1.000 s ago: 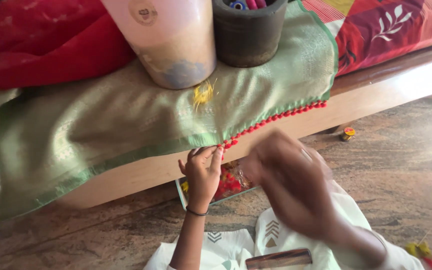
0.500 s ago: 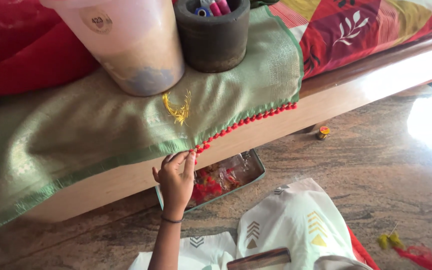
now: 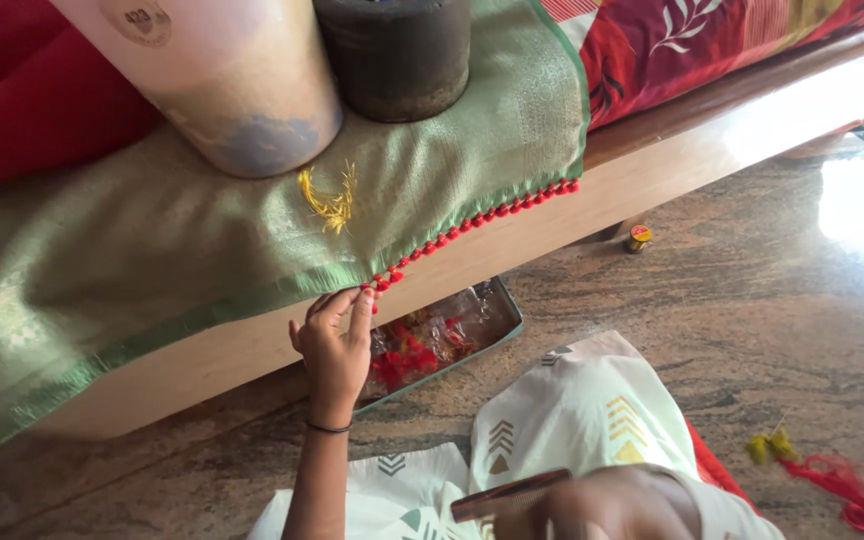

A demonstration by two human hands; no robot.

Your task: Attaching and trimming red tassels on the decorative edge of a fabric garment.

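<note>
A person sits on the floor by a bed. The left hand (image 3: 335,340) pinches the hem of a green silk cloth (image 3: 202,250) at the last of its red tassel beads (image 3: 472,222). The right hand (image 3: 602,510), blurred low in view, grasps a brown comb (image 3: 507,495). Holding the hem taut and level should keep the beads evenly spaced. The cloth, shiny and gold-flecked, drapes over the bed edge (image 3: 652,175), weighted by two containers.

Left hand (image 3: 335,345) pinches green cloth (image 3: 202,240) edge by red tassels (image 3: 472,222)
</note>
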